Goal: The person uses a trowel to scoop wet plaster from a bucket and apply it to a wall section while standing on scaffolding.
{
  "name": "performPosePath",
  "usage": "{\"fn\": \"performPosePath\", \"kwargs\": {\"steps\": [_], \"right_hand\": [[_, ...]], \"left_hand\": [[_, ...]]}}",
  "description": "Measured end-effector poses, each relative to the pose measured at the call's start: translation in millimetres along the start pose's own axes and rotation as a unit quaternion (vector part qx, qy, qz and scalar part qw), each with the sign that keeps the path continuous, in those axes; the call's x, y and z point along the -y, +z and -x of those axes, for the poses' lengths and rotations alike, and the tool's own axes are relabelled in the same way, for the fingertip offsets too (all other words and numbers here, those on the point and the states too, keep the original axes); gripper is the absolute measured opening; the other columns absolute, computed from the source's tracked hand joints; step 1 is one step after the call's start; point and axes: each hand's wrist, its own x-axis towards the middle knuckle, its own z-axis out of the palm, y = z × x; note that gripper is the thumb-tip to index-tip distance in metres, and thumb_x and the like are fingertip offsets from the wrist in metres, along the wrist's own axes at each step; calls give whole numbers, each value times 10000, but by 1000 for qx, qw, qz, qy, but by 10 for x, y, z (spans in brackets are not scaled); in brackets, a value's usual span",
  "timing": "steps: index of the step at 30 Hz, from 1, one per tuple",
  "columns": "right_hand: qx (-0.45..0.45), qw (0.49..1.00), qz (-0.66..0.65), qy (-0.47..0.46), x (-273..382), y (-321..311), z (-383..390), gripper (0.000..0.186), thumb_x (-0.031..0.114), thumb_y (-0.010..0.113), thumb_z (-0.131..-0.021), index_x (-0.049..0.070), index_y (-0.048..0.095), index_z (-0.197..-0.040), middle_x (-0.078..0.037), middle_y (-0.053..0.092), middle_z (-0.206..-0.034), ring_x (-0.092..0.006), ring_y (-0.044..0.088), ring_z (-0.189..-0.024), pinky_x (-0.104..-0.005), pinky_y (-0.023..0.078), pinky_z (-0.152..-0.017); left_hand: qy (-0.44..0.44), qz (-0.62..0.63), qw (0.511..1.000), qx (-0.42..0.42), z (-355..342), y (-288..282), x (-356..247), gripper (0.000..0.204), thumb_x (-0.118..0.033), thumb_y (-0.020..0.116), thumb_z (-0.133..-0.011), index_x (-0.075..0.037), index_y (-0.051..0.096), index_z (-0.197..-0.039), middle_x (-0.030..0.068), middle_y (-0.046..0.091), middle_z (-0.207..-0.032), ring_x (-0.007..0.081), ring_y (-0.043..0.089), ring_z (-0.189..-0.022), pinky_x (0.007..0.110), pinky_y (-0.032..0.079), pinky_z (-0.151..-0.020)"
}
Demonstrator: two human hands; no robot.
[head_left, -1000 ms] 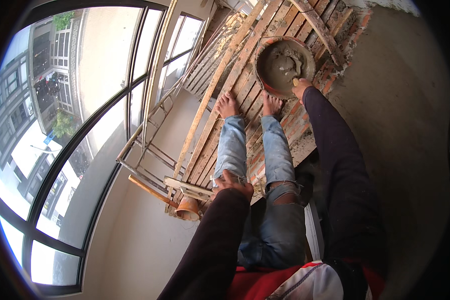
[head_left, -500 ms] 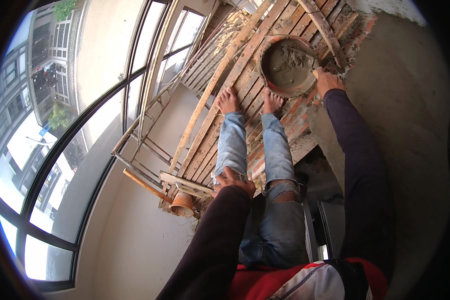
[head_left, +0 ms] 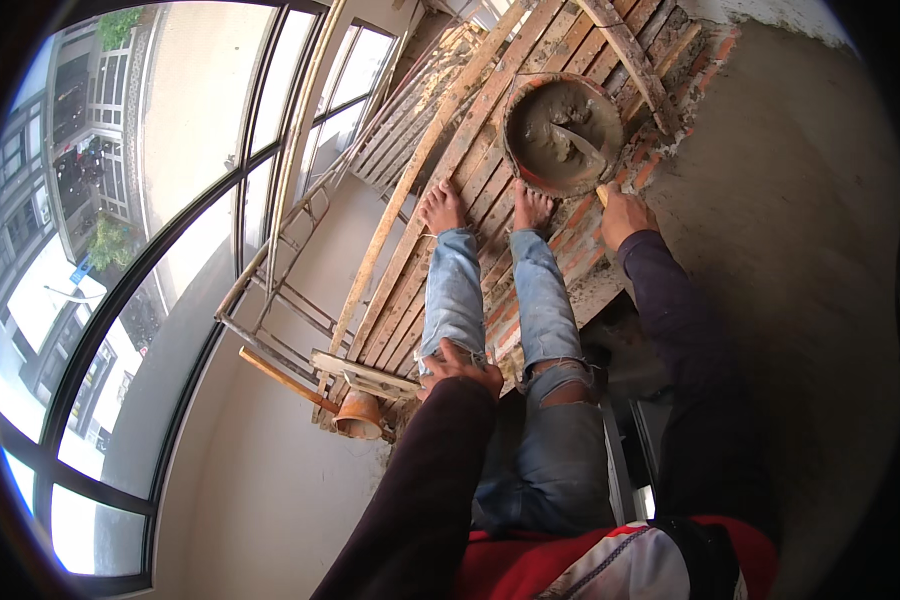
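My right hand (head_left: 625,216) is closed round the wooden handle of a trowel (head_left: 578,142), whose blade lies in wet grey mortar at the near right of a round tub (head_left: 510,143). The mortar (head_left: 560,108) is heaped unevenly, with a hollow round the blade. My left hand (head_left: 457,369) rests on my left knee, over the torn light-blue jeans (head_left: 454,290), fingers spread and holding nothing. Both bare feet stand on the planks just short of the tub.
Mortar-smeared planks (head_left: 400,268) form the platform, crossed by a loose board (head_left: 630,65). A metal scaffold frame (head_left: 295,240) and an orange bucket (head_left: 358,415) stand left. Exposed brick (head_left: 582,240) edges a wet plastered surface (head_left: 770,200) at right. Large windows (head_left: 200,230) line the left.
The trowel blade has come into sight in the mortar, and my right hand has moved nearer and to the left with it. My left hand stays on the knee.
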Motion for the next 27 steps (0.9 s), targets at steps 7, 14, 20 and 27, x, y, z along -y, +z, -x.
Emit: {"fn": "performPosePath", "kwargs": {"steps": [7,14,20,27], "right_hand": [[274,804,-524,57,200,133,-712,137,155,588,-928,58,507,-874,-56,555,-684,-166,520,-474,-334,468,-427],[137,942,-307,4,-433,-93,-315,307,145,565,-956,41,506,-1239,-84,579,-781,-165,558,-517,-331,497,-453],[67,995,-60,43,159,-203,-890,357,140,561,-948,0,540,-1275,-176,659,-1164,-292,665,-1039,-407,578,-832],[77,989,-126,19,387,66,-242,410,147,628,-911,19,503,-1280,-210,623,-1184,-330,619,-1107,-411,548,-895]], "left_hand": [[5,-7,1000,-25,-9,36,31,963,-414,646,-715,-142,233,-1541,236,388,-1383,434,480,-1235,521,430,-1023],[-5,-3,999,-46,37,50,-21,943,-399,649,-713,-140,258,-1531,231,397,-1374,421,492,-1226,519,439,-1017],[-3,-9,998,-54,25,75,-7,911,-398,647,-718,-135,281,-1509,230,390,-1377,420,489,-1230,521,436,-1024],[3,0,999,-40,16,78,-14,913,-404,640,-732,-115,262,-1511,235,383,-1383,426,471,-1246,524,420,-1041]]}}
